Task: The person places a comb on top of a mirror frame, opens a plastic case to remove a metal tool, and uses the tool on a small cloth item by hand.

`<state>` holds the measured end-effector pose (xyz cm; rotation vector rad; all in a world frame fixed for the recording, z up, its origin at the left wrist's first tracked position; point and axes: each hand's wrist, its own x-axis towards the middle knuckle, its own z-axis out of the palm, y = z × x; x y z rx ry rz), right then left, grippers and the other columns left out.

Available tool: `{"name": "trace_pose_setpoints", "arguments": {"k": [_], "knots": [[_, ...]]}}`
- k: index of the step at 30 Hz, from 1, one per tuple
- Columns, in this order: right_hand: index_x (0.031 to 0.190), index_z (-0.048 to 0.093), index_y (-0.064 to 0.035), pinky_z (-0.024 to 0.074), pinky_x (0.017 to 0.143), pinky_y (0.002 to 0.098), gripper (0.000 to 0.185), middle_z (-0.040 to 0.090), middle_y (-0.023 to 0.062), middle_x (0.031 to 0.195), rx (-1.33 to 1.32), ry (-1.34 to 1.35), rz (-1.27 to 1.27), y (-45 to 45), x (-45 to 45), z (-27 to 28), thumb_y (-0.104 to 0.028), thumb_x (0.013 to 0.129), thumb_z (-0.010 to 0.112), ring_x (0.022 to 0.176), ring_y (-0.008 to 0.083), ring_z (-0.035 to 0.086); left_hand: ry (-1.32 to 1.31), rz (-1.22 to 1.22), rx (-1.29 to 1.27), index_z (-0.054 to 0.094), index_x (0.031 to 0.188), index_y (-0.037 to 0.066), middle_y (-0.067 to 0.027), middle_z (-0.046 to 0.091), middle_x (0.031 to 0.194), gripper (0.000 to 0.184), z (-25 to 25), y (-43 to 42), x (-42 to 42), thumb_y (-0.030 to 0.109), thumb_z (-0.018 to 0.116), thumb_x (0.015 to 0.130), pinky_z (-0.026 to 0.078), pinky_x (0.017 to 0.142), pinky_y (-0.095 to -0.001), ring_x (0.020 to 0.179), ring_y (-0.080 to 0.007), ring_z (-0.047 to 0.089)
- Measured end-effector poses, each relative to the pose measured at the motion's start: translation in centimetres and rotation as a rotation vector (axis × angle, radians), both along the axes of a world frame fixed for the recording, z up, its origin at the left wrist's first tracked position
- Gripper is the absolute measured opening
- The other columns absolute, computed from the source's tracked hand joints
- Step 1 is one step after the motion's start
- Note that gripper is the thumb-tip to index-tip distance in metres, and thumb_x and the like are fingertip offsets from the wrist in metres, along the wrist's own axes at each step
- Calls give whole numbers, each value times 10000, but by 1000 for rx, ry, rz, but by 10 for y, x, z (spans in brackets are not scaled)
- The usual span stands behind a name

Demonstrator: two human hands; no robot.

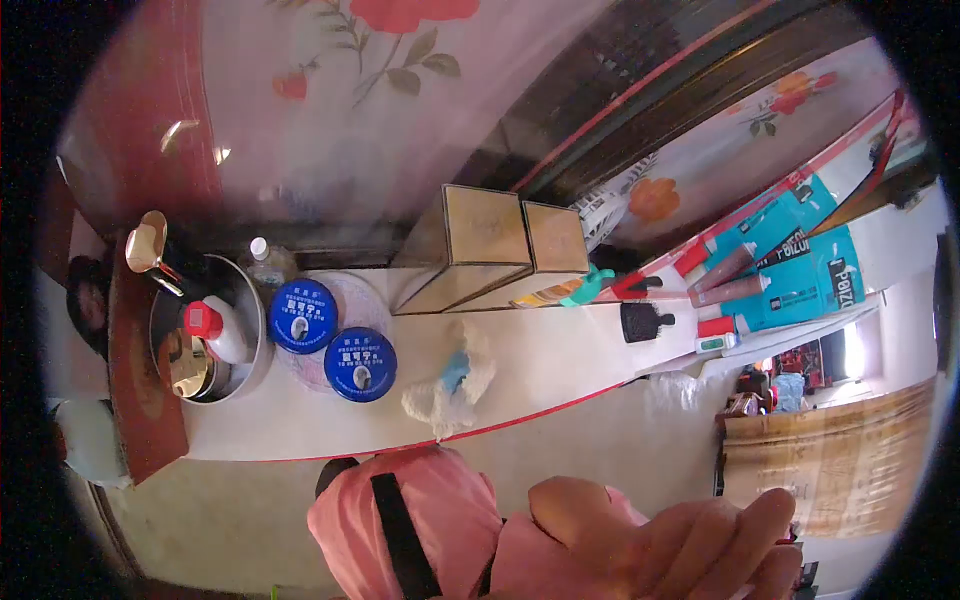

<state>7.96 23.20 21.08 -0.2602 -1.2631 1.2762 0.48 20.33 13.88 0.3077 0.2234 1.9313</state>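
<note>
In the head view my right hand is raised close to the camera at the lower right. Its fingers are bent and pressed together, and the palm side is hidden, so I cannot make out whether anything is in them. My left hand does not show. Pink cloth with a black strap fills the bottom middle. Beyond it, on a white shelf with a red edge, lies a crumpled white tissue with a blue patch. Two round blue tins with white lettering rest on a patterned round mat left of the tissue.
A round bowl at left holds a gold-topped bottle and a red-capped white bottle. Two beige boxes stand at the back. A black hairbrush, several tubes and teal packages lie to the right.
</note>
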Motion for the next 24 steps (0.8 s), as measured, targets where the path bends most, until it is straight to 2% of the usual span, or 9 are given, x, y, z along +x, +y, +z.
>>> {"name": "trace_pose_setpoints", "arguments": {"k": [11,14,16,19,24], "knots": [[567,402,-88,250,479,242,125,312,41,629,88,76,114,16,-4,-8,-112,675,460,507,119,294,-32,-2,-4,339,985,0,-179,389,977,381,2,4,-1,127,508,667,343,713,-409,869,-317,414],[573,408,-83,262,491,245,121,323,48,643,28,-61,159,12,-2,-1,-114,682,451,519,124,308,-32,4,-4,329,1000,0,-185,382,991,396,3,4,-1,133,505,672,336,726,-419,882,-324,408],[600,413,-76,277,445,227,91,332,47,617,-35,-52,-48,8,-10,1,-97,681,451,497,131,336,-29,5,-5,322,1011,0,-189,377,1000,406,5,4,-2,138,503,675,331,735,-426,890,-329,403],[649,437,-52,314,485,241,45,379,90,667,-10,-64,4,12,-9,-4,-80,650,471,547,153,381,-23,17,3,311,1027,0,-195,370,1014,421,8,3,-3,145,500,679,324,748,-436,903,-335,396],[729,478,-11,376,553,265,139,457,162,752,119,-241,8,34,0,-19,-53,600,506,631,189,455,9,49,-39,294,1053,-1,-204,358,1037,446,17,-1,-16,156,495,687,312,770,-453,925,-347,385]]}}
